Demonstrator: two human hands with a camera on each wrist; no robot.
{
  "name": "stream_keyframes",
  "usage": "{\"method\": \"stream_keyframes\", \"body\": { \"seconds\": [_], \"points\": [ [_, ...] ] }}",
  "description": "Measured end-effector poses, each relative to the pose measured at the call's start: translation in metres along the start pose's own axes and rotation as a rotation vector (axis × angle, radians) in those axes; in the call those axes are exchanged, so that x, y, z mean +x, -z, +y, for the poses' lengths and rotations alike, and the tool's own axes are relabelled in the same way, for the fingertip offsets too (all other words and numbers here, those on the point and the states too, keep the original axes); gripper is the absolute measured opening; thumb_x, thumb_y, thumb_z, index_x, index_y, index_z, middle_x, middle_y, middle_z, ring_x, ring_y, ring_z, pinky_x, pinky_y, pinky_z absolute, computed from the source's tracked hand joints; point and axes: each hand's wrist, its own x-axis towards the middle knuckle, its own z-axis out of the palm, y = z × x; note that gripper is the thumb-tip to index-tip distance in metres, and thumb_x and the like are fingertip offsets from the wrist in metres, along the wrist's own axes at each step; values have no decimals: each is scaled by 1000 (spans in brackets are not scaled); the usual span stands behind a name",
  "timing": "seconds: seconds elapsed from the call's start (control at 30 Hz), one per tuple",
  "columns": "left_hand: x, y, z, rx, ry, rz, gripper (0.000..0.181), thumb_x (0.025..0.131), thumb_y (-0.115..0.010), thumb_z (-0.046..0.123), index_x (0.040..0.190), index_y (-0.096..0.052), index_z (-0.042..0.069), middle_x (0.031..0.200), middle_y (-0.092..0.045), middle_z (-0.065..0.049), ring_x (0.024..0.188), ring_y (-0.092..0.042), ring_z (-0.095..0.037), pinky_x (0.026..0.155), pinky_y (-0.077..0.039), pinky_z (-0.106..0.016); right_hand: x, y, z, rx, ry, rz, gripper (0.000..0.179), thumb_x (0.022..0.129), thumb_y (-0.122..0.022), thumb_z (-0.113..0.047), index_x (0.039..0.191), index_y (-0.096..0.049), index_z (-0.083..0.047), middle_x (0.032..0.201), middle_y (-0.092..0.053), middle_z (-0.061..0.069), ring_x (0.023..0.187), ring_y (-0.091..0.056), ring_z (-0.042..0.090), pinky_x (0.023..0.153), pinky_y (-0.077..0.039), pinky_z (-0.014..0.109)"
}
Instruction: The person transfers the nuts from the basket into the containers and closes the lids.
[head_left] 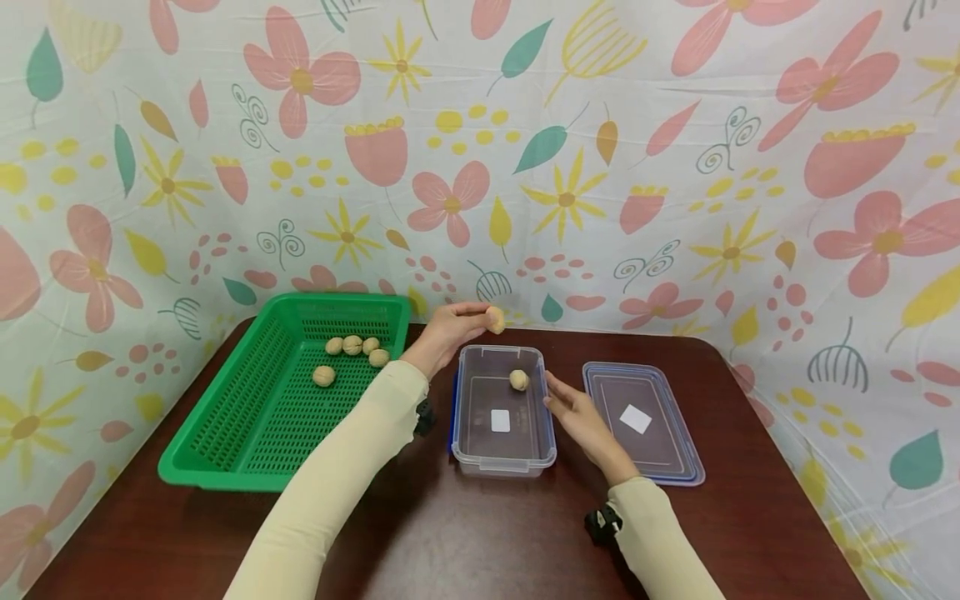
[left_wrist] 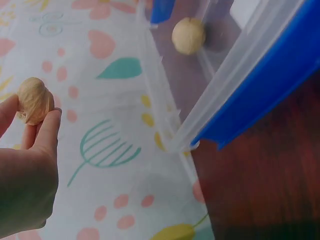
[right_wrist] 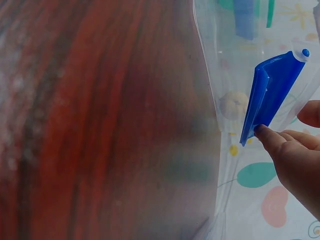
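Between thumb and fingertips my left hand pinches a walnut, held up just beyond the far end of a clear plastic container. The left wrist view shows this walnut up close. Another walnut lies inside the container, toward its far right. My right hand is at the container's right side with fingers extended. In the right wrist view, its fingertips touch the blue side latch, while the thumb stands apart from them.
A green perforated basket stands on the left, with several walnuts toward its back. The clear lid with a blue seal lies right of the container. All stand on a dark wooden table, backed by a flowered cloth.
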Motion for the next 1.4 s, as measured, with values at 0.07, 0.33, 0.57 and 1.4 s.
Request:
{"method": "stream_keyframes", "body": {
  "seconds": [0.07, 0.33, 0.57, 1.4],
  "points": [
    [0, -4, -6, 20, 8, -3, 38, 87, -71, 5, 125, -63, 0, 128, -59, -14, 117, -58, -27, 98, -49, -31, -3, -1, -9, -1, -8, -5, 53, 102, -45, -4, 149, -23, 6, 154, -22, 22, 141, -24, 37, 112, -28, 48],
    [-2, -14, -29, 64, 40, -11, 37, 86, -73, 9, 122, -65, 2, 133, -55, -12, 115, -60, -26, 100, -48, -35, -12, -2, -28, -17, 0, -17, 53, 101, -44, -3, 147, -22, 11, 152, -22, 28, 139, -25, 41, 111, -28, 50],
    [-5, -23, -45, 134, 69, 0, 31, 86, -74, 13, 115, -70, 5, 120, -65, -10, 108, -64, -23, 99, -49, -38, -13, -2, -30, -3, 2, 0, 52, 101, -45, -2, 147, -25, 10, 152, -25, 25, 139, -26, 37, 112, -27, 47],
    [-5, -28, -41, 216, 82, 0, 31, 85, -76, 16, 115, -71, 7, 114, -69, -6, 113, -62, -26, 104, -44, -42, 1, 1, 5, -2, 1, 13, 54, 102, -46, -8, 150, -24, 2, 154, -24, 20, 141, -25, 33, 113, -27, 46]
  ]
}}
